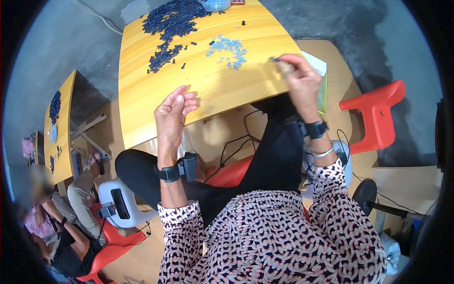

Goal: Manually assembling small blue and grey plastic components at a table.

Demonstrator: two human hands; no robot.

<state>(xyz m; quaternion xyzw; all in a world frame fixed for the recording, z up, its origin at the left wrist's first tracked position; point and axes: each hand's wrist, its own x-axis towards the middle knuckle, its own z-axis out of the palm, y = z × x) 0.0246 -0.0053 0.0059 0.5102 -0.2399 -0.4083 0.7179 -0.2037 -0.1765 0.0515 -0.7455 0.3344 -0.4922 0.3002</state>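
Observation:
Over the near left part of the yellow wooden table [142, 102], my left hand [175, 106] is closed loosely, its thumb against the curled fingers; what they hold, if anything, is too small to make out. My right hand [300, 78] pinches a small dark piece [274, 59] above the table's right edge, blurred by motion. Between and beyond the hands lies a loose patch of small pale blue-grey pieces [229, 49]. A large heap of short dark blue, tube-like pieces [172, 19] spreads across the far left of the tabletop, with a smaller cluster [163, 57] nearer me.
A clear container [216, 4] stands at the far edge. Beside the table's right edge are papers and a yellow-green item [322, 94]. A red stool [376, 116] is at right. At left, another person [71, 227] sits by a second table [66, 128]. Cables hang below my table.

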